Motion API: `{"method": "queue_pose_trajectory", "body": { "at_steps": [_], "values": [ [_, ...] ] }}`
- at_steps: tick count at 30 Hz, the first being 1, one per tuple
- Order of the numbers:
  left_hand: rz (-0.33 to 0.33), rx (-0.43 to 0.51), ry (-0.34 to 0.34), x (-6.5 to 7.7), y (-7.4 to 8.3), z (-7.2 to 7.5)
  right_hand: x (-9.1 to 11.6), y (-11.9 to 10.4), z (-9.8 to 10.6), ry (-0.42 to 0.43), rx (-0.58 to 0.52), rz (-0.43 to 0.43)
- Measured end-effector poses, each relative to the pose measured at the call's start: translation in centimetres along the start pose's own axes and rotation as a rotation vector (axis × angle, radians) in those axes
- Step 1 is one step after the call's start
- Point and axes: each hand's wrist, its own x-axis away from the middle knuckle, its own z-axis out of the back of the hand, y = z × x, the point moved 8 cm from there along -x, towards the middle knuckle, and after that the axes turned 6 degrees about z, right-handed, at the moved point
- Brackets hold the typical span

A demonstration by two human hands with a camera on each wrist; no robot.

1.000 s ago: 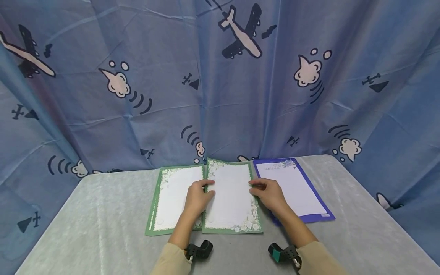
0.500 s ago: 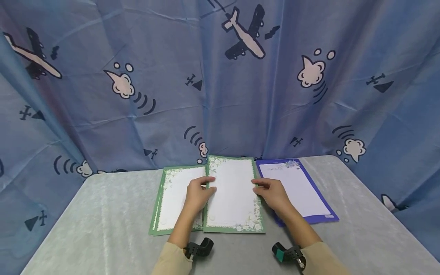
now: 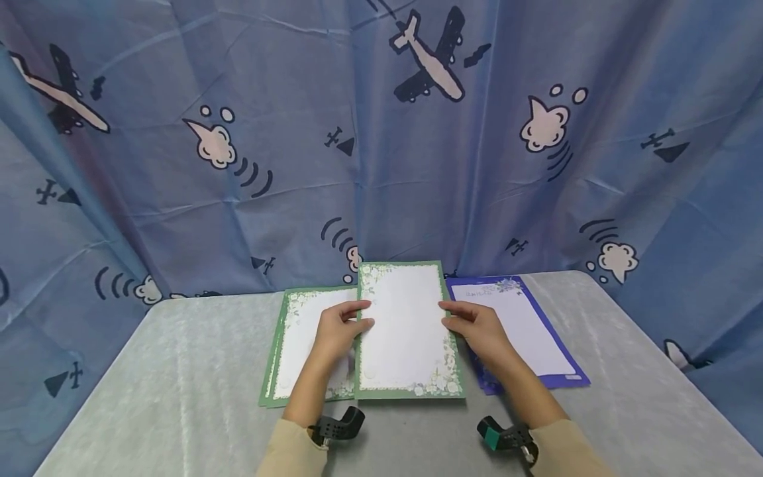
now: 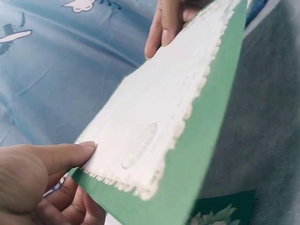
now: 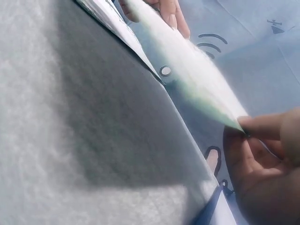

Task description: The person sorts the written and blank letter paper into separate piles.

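A green-bordered sheet of paper (image 3: 402, 331) with a white middle and printed flowers is held up between both hands, tilted, its shadow on the tabletop in the right wrist view. My left hand (image 3: 337, 333) pinches its left edge, thumb on the front and fingers behind. On the opposite edge, my right hand (image 3: 481, 331) pinches likewise. To the left lie more green-bordered sheets (image 3: 296, 344), overlapping and partly hidden by the left hand and the held sheet. A purple-bordered sheet (image 3: 527, 331) with faint writing near its top lies to the right, partly behind the right hand.
The table (image 3: 197, 371) has a pale grey cloth-like top. Close behind its far edge hangs a blue curtain (image 3: 286, 146) with airplane and cloud prints. Both wrists wear a black camera mount (image 3: 338, 425).
Both hands have raised the held green-bordered sheet, and its top edge now stands higher against the curtain. Its earlier bent upper edge looks straight. The head view has shifted slightly.
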Motion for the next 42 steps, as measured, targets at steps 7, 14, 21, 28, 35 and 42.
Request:
{"method": "queue_pose_trajectory", "body": {
  "at_steps": [7, 14, 21, 28, 35, 42],
  "values": [
    [0.005, 0.035, -0.001, 0.3, 0.2, 0.3, 0.3, -0.4, 0.0, -0.004, -0.028, 0.014],
    [0.001, 0.048, 0.003, 0.8, 0.6, 0.9, 0.5, -0.9, -0.2, -0.012, -0.028, 0.025],
    [-0.014, 0.053, -0.008, 1.6, 0.9, 1.5, 0.7, -2.2, -0.4, -0.006, 0.013, 0.059],
    [-0.021, -0.02, -0.007, 1.9, 1.2, 2.6, 0.8, -3.3, -1.1, -0.019, 0.034, 0.102],
    [0.001, -0.113, 0.009, 1.6, 1.2, 4.2, 0.7, -4.0, -2.6, -0.017, 0.09, 0.115],
    [0.013, -0.161, 0.03, 1.7, 0.4, 6.2, 0.0, -4.8, -4.9, -0.034, 0.187, 0.167]
  ]
}}
